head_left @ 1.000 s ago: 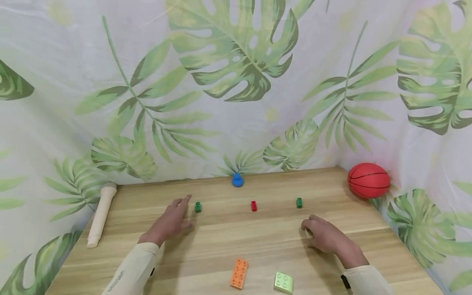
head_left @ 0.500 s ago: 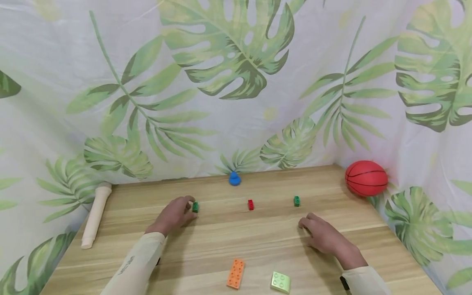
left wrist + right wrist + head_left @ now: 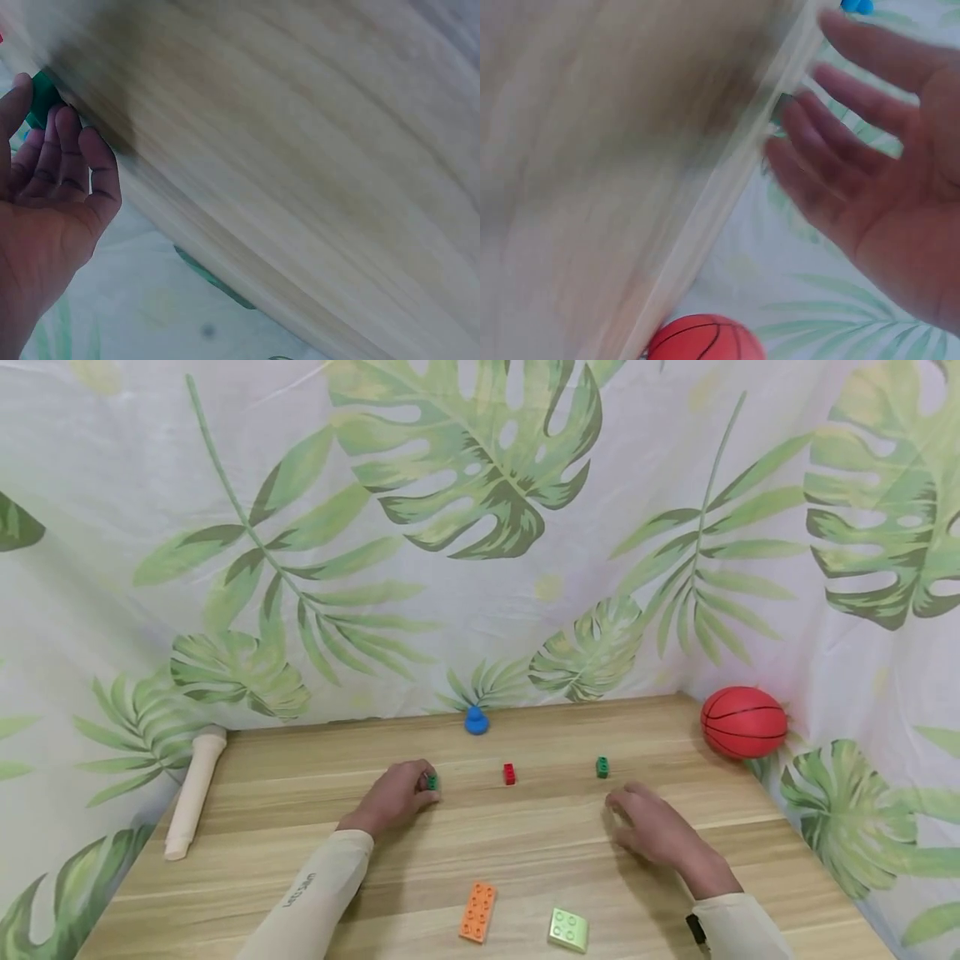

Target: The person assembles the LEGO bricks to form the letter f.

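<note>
My left hand (image 3: 393, 795) pinches a small green toy brick (image 3: 432, 782) between thumb and fingertips, close over the wooden table. In the left wrist view the green brick (image 3: 45, 99) shows between the thumb and the curled fingers. To its right a small red brick (image 3: 509, 774) lies on the table. My right hand (image 3: 652, 825) hovers with loosely bent fingers just in front of a second green brick (image 3: 602, 767). In the right wrist view that hand (image 3: 870, 150) is blurred and holds nothing; part of the green brick (image 3: 782, 109) shows behind its fingertips.
An orange brick (image 3: 477, 912) and a light green brick (image 3: 567, 930) lie near the front of the table (image 3: 300, 793). A blue knobbed piece (image 3: 476, 721) sits at the back edge. The red ball (image 3: 744, 722) is at the back right corner, a pale wooden stick (image 3: 195, 793) along the left.
My left hand reached the left green brick, took hold of it and carried it right, toward the red brick. The right hand has moved slightly toward the other green brick.
</note>
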Action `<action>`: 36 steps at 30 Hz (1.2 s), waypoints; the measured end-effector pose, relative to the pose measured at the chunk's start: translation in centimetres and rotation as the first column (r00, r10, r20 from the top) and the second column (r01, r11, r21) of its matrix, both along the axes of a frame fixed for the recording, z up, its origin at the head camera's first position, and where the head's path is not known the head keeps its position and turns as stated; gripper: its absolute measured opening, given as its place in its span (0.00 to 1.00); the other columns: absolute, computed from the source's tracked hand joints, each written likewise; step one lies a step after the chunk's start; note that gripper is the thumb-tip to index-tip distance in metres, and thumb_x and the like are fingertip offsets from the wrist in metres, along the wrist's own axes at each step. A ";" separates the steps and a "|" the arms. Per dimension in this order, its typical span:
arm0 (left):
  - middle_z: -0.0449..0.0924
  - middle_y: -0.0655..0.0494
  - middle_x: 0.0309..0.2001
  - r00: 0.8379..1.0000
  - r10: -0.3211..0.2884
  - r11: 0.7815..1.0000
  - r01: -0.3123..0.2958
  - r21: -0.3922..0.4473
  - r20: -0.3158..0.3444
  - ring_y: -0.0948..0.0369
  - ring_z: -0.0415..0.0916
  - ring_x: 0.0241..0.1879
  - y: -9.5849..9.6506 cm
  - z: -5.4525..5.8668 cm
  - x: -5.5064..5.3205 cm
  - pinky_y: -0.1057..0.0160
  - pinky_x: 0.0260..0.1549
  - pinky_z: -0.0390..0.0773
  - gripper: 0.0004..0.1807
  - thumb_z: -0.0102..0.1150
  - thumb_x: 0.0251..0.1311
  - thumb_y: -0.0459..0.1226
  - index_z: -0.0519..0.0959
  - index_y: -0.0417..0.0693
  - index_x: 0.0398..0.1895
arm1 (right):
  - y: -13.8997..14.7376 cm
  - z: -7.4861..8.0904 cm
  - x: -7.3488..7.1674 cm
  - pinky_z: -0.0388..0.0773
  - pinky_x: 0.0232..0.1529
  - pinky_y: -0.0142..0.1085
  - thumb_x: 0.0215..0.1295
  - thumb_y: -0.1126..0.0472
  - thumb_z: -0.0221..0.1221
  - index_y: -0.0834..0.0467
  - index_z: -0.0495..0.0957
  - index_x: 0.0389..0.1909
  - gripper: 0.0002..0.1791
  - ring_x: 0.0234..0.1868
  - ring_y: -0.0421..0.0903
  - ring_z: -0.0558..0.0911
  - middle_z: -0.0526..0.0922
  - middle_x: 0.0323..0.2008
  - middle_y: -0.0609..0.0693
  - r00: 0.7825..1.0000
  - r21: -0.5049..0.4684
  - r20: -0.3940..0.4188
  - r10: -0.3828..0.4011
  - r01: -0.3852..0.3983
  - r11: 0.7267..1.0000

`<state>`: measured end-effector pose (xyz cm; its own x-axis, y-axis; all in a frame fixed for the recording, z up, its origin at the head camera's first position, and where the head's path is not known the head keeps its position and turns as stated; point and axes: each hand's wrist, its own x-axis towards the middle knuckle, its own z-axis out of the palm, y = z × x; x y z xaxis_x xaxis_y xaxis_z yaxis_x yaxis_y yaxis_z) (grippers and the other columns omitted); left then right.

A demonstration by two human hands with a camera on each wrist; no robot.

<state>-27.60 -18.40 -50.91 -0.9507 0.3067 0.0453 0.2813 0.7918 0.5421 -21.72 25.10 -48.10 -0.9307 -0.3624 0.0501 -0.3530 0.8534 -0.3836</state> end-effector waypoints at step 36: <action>0.83 0.56 0.35 0.999 0.004 0.996 -0.007 0.085 0.033 0.65 0.76 0.34 -0.6 -0.1 0.2 0.65 0.40 0.79 0.13 0.76 0.64 0.36 0.83 0.42 0.47 | -0.2 -2.6 -9.3 0.72 0.42 0.39 0.69 0.66 0.70 0.60 0.84 0.58 0.17 0.37 0.45 0.71 0.80 0.38 0.53 0.992 -0.164 0.076 0.097 -0.083 0.983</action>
<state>-27.38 -19.01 -51.06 -0.9538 0.2979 0.0400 0.2582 0.7440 0.6163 -31.04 24.86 -50.73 -0.8981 -0.4382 0.0377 -0.3861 0.7446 -0.5446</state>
